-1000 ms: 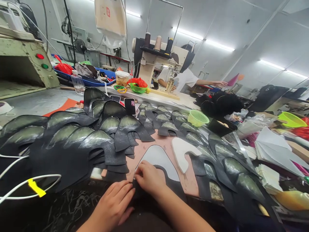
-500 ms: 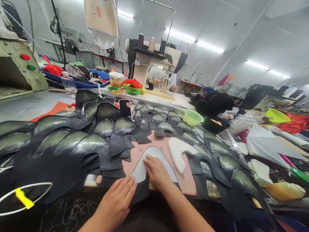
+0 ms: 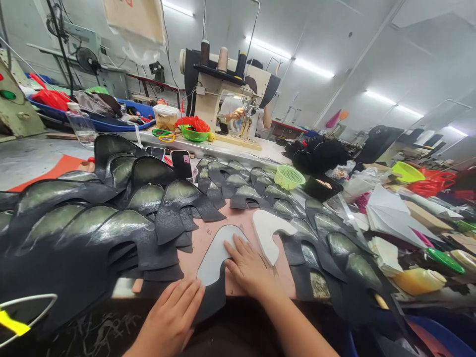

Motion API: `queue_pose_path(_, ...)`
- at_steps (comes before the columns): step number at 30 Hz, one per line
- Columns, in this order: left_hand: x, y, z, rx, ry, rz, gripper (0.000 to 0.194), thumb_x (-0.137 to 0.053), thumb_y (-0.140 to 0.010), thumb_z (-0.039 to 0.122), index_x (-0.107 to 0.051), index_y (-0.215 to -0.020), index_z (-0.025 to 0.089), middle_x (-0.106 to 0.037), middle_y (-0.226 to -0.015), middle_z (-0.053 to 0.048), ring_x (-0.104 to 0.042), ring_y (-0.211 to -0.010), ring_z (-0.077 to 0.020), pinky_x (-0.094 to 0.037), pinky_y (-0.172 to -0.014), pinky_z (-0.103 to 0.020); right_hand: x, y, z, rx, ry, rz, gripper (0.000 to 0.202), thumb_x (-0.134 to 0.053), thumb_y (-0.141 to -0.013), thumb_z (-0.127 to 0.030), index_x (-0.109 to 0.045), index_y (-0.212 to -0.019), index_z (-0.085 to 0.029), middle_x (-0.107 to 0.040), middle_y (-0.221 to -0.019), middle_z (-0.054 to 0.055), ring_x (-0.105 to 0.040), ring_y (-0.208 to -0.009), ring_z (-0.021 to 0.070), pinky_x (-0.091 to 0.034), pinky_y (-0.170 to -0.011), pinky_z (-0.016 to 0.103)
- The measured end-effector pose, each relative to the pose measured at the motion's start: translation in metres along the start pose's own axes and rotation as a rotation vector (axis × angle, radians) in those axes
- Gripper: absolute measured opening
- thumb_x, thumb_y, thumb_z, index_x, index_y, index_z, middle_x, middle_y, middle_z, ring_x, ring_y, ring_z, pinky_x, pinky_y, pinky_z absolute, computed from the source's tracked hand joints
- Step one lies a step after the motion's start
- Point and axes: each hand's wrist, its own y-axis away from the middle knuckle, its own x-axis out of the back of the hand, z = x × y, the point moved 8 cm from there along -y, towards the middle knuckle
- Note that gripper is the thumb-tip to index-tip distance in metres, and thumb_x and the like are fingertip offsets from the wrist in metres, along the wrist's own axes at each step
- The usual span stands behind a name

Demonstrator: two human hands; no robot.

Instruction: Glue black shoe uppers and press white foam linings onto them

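Observation:
A black U-shaped shoe-upper piece lies on a pink board [image 3: 203, 243], with a pale grey lining [image 3: 217, 250] over its curved end. My right hand [image 3: 247, 265] rests on the right part of the lining, palm down with fingers spread. My left hand [image 3: 174, 310] lies at the piece's lower left edge, its fingers straight and side by side; the thumb is hidden. Between my hands, a black leg [image 3: 211, 302] of the piece extends over the near table edge. Just right of my right hand sits a white curved template-like piece [image 3: 264, 230].
Overlapping black uppers with glossy toe areas [image 3: 119, 225] spread left; more [image 3: 340, 243] lie right. Behind stand a phone [image 3: 181, 164], a green basket [image 3: 289, 177] and a sewing machine [image 3: 208, 87], with a person's hand [image 3: 237, 114] beyond. A yellowish bottle [image 3: 420, 281] lies right.
My right hand has shifted right across the lining and its fingers have spread. My left hand stays at the lower left edge. The view has turned slightly right.

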Motion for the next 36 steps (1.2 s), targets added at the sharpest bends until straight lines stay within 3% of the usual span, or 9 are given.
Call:
queue_pose_path(6, 0.008, 0.003, 0.006, -0.006, 0.004, 0.119, 0.03, -0.035, -0.08, 0.013, -0.062, -0.09, 0.019, -0.069, -0.088, -0.002, -0.058, -0.087, -0.0175, -0.035, -0.086, -0.032, 0.009, -0.024, -0.016, -0.049, 0.047, 0.147, 0.058, -0.048, -0.082, -0.047, -0.037, -0.132, -0.02, -0.03, -0.14, 0.017, -0.027, -0.128, 0.0334, -0.022, -0.101, 0.052)
queue_pose_path(8, 0.008, 0.004, 0.006, -0.004, 0.0, 0.115, 0.03, -0.033, -0.083, 0.014, -0.063, -0.09, 0.019, -0.069, -0.09, -0.002, -0.058, -0.087, -0.0174, -0.035, -0.085, -0.032, 0.011, -0.019, -0.033, 0.029, 0.023, 0.155, 0.049, -0.054, -0.079, -0.042, -0.048, -0.121, -0.018, -0.044, -0.13, 0.016, -0.039, -0.118, 0.0299, -0.031, -0.097, 0.045)
queue_pose_path(11, 0.007, 0.005, 0.007, 0.002, -0.002, 0.116, 0.031, -0.032, -0.087, 0.017, -0.063, -0.091, 0.018, -0.069, -0.091, -0.002, -0.058, -0.087, -0.0173, -0.035, -0.085, -0.032, 0.007, -0.008, -0.057, 0.177, -0.057, 0.093, 0.02, -0.057, -0.077, -0.03, -0.059, -0.096, -0.023, -0.056, -0.106, 0.005, -0.051, -0.098, 0.0196, -0.042, -0.083, 0.031)
queue_pose_path(13, 0.007, 0.005, 0.007, 0.005, 0.004, 0.119, 0.032, -0.031, -0.089, 0.018, -0.063, -0.092, 0.018, -0.069, -0.09, -0.002, -0.058, -0.088, -0.0175, -0.035, -0.086, -0.032, 0.003, -0.002, -0.066, 0.229, -0.127, 0.048, 0.008, -0.057, -0.077, -0.023, -0.06, -0.084, -0.023, -0.057, -0.095, 0.001, -0.054, -0.087, 0.0147, -0.042, -0.076, 0.025)
queue_pose_path(18, 0.008, 0.004, 0.008, 0.0, 0.012, 0.119, 0.033, -0.031, -0.089, 0.016, -0.064, -0.091, 0.017, -0.069, -0.087, -0.003, -0.058, -0.086, -0.0174, -0.035, -0.085, -0.031, -0.001, -0.005, -0.067, 0.18, -0.277, 0.008, 0.004, -0.058, -0.075, -0.017, -0.059, -0.073, -0.02, -0.055, -0.085, -0.002, -0.054, -0.075, 0.0102, -0.04, -0.067, 0.02)
queue_pose_path(23, 0.008, 0.001, 0.008, -0.012, 0.009, 0.107, 0.036, -0.028, -0.09, 0.014, -0.064, -0.09, 0.016, -0.068, -0.085, -0.003, -0.058, -0.085, -0.0175, -0.036, -0.084, -0.032, 0.002, -0.009, -0.067, 0.164, -0.22, 0.012, 0.006, -0.057, -0.074, -0.016, -0.059, -0.072, -0.021, -0.056, -0.084, -0.001, -0.054, -0.077, 0.0117, -0.038, -0.065, 0.021)
queue_pose_path(27, 0.007, 0.003, 0.008, -0.013, 0.014, 0.098, 0.033, -0.031, -0.088, 0.012, -0.064, -0.09, 0.016, -0.068, -0.086, -0.003, -0.057, -0.086, -0.0181, -0.036, -0.085, -0.032, 0.007, -0.009, -0.055, 0.065, -0.185, 0.05, 0.006, -0.054, -0.076, -0.017, -0.058, -0.073, -0.021, -0.057, -0.086, -0.001, -0.054, -0.074, 0.0117, -0.037, -0.061, 0.022)
queue_pose_path(32, 0.008, 0.003, 0.008, -0.013, 0.029, 0.118, 0.034, -0.03, -0.089, 0.013, -0.063, -0.091, 0.015, -0.067, -0.085, -0.004, -0.057, -0.086, -0.0182, -0.036, -0.084, -0.032, 0.004, -0.001, -0.065, 0.178, -0.203, 0.053, 0.006, -0.057, -0.073, -0.016, -0.06, -0.074, -0.021, -0.057, -0.084, -0.001, -0.054, -0.076, 0.0117, -0.039, -0.067, 0.021)
queue_pose_path(36, 0.013, 0.0, 0.009, -0.032, 0.02, 0.139, 0.036, -0.028, -0.089, 0.01, -0.064, -0.09, 0.013, -0.067, -0.084, -0.005, -0.057, -0.085, -0.0178, -0.036, -0.083, -0.032, 0.0, -0.001, -0.068, 0.168, -0.253, 0.046, 0.007, -0.056, -0.073, -0.013, -0.06, -0.074, -0.02, -0.055, -0.084, 0.0, -0.053, -0.077, 0.0121, -0.039, -0.068, 0.021)
